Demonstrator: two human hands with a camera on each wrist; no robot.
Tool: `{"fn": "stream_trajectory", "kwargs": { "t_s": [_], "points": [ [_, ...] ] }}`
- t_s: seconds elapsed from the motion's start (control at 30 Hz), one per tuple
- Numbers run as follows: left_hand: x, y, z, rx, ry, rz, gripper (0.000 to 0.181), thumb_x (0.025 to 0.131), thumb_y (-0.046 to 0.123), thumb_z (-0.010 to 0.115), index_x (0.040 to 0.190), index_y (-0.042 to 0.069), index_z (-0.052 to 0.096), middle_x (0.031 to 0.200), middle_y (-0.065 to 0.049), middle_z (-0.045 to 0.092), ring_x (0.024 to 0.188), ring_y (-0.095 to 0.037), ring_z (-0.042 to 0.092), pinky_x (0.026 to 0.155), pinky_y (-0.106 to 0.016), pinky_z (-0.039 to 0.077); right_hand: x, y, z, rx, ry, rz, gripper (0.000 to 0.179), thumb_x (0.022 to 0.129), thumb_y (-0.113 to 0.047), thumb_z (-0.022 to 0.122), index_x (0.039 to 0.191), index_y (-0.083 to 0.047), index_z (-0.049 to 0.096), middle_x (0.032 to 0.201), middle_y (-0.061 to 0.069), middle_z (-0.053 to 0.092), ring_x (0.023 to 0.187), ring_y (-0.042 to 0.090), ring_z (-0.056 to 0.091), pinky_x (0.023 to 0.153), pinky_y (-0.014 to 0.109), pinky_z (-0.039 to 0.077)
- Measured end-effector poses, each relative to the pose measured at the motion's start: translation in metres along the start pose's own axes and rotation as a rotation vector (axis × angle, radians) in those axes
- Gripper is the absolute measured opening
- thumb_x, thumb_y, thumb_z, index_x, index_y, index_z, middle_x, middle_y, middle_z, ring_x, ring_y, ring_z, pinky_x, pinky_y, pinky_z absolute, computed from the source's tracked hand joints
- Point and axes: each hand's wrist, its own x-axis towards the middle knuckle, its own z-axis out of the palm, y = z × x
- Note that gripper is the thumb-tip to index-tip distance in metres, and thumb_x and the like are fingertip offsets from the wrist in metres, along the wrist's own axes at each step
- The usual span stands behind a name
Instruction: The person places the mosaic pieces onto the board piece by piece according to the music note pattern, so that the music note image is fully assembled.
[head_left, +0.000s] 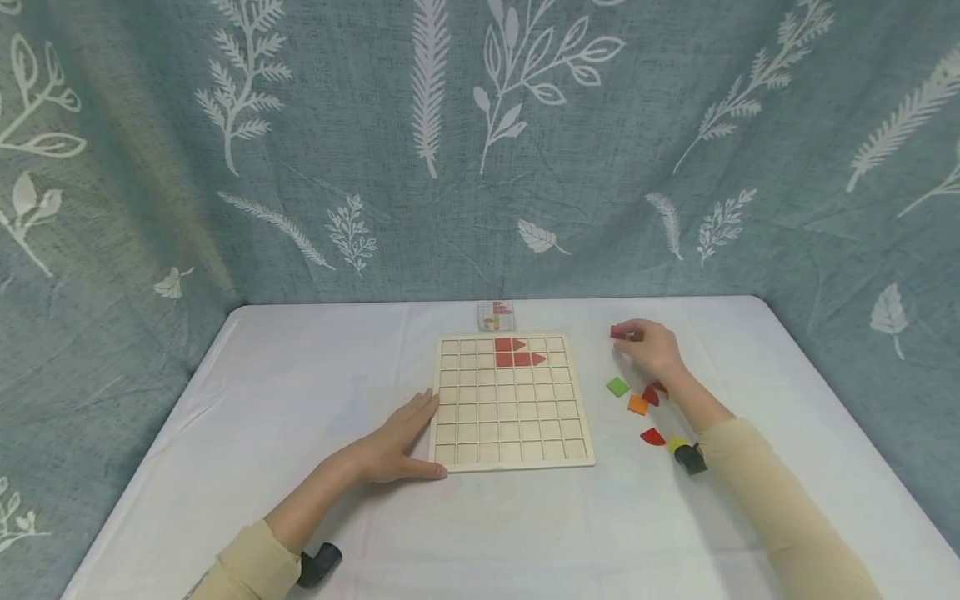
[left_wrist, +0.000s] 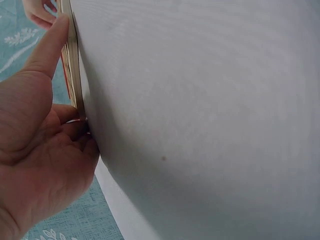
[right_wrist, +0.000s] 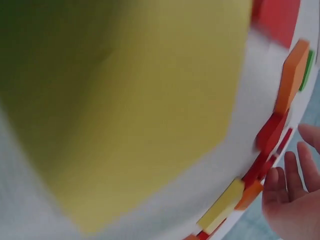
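A pale wooden grid board (head_left: 510, 410) lies on the white table. At its top, red squares (head_left: 504, 359) and red triangles (head_left: 538, 359) form two short rows. My left hand (head_left: 396, 437) rests against the board's left side, its fingers along the edge and thumb by the near left corner; in the left wrist view the thumb (left_wrist: 50, 47) lies along the rim. Right of the board, my right hand (head_left: 651, 348) pinches a small red piece (head_left: 615, 332) just above the table. In the right wrist view that hand (right_wrist: 295, 200) appears beyond several loose pieces.
A small pattern card (head_left: 497, 316) lies behind the board. Near the right forearm are a green square (head_left: 618, 387), an orange square (head_left: 637, 405), red quarter-rounds (head_left: 652, 436) and a yellow piece (head_left: 676, 442). A large yellow piece (right_wrist: 150, 110) fills much of the right wrist view. A patterned curtain (head_left: 465, 150) surrounds the table.
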Motion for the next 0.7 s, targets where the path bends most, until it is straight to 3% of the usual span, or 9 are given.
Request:
{"fn": "stream_trajectory", "kwargs": {
  "t_s": [0.33,0.7],
  "points": [
    [-0.002,0.001,0.001,-0.001,0.006,-0.001,0.108,0.078,0.044,0.078,0.154,-0.001,0.015,0.161,-0.020,0.008,0.148,-0.037,0.004,0.118,-0.054,0.011,0.007,0.004,-0.005,-0.004,0.000,0.045,0.036,0.096,-0.010,0.060,0.129,0.002,0.057,0.131,0.026,0.055,0.122,0.042,0.048,0.102,0.051,0.044],
    [0.000,-0.001,0.002,0.009,0.006,-0.008,0.108,0.079,0.045,0.077,0.155,-0.001,0.015,0.161,-0.019,0.009,0.148,-0.036,0.004,0.118,-0.053,0.011,0.012,0.006,-0.001,-0.055,0.013,-0.023,0.035,0.095,-0.010,0.061,0.127,0.003,0.059,0.123,0.025,0.059,0.112,0.039,0.054,0.094,0.049,0.049]
  ]
}}
